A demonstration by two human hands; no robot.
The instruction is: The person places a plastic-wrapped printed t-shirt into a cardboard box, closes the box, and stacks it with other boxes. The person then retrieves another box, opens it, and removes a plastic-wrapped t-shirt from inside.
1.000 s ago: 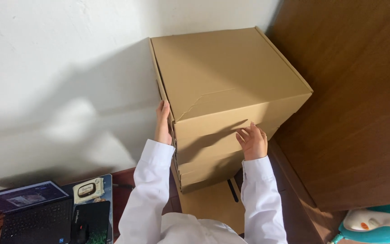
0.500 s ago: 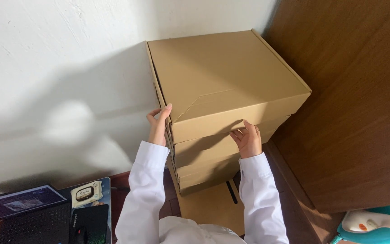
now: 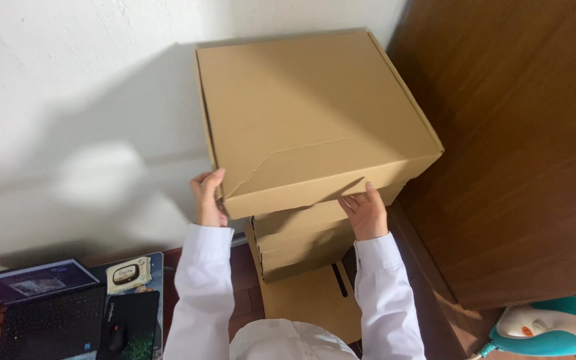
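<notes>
A large brown cardboard box (image 3: 308, 113) sits on top of a stack of cardboard boxes (image 3: 301, 247) against the white wall. My left hand (image 3: 209, 198) grips the top box's near left corner, fingers on its side edge. My right hand (image 3: 366, 212) presses against the lower front edge of the same box, fingers pointing up. Both arms wear white sleeves. The top box has a crease across its lid. The lowest box (image 3: 315, 303) in the stack shows a dark slot in its front.
A brown wooden cabinet (image 3: 521, 147) stands close on the right of the stack. At lower left lie an open laptop (image 3: 41, 313), a pack of wipes (image 3: 128, 275) and a mouse (image 3: 116, 337) on a dark pad. A teal and white appliance (image 3: 555, 327) sits at lower right.
Both hands have shifted from the box's front face down to its lower edge and left corner. The view has moved closer, and the top box looks raised slightly off the stack.
</notes>
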